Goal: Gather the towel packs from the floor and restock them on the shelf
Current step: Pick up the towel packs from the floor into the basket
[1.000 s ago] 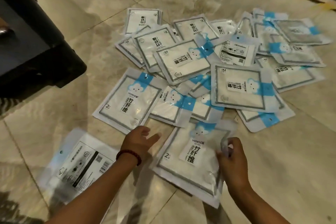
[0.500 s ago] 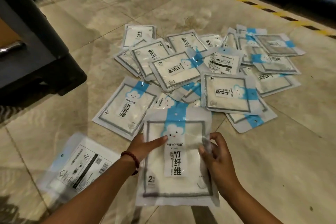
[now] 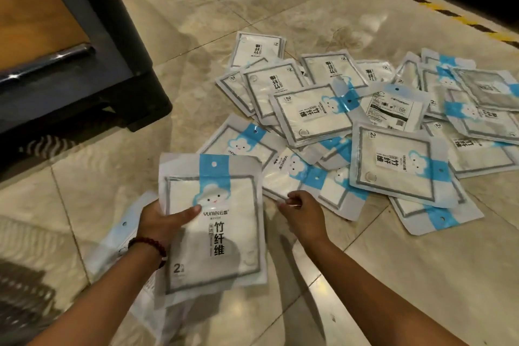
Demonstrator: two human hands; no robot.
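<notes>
My left hand [image 3: 161,219] grips a white towel pack [image 3: 216,233] with a blue cloud label by its left edge, thumb on the front, lifted upright above the floor. My right hand [image 3: 304,212] is off that pack, fingers curled and pinching the near edge of a floor pack [image 3: 292,174]. Several more towel packs [image 3: 393,160] lie overlapping in a heap on the tiles, beyond and to the right of my hands. One pack [image 3: 116,236] lies back side up, partly hidden below my left wrist.
The dark shelf base [image 3: 84,76] with a wooden board [image 3: 31,8] stands at the left, its corner close to the heap. Yellow-black floor tape [image 3: 421,1] runs along the far right before another dark unit. Beige floor tiles [image 3: 421,275] lie to my right.
My right hand let go of the lifted pack and moved right to a pack on the floor. My left hand now holds the lifted pack alone, shifted slightly left.
</notes>
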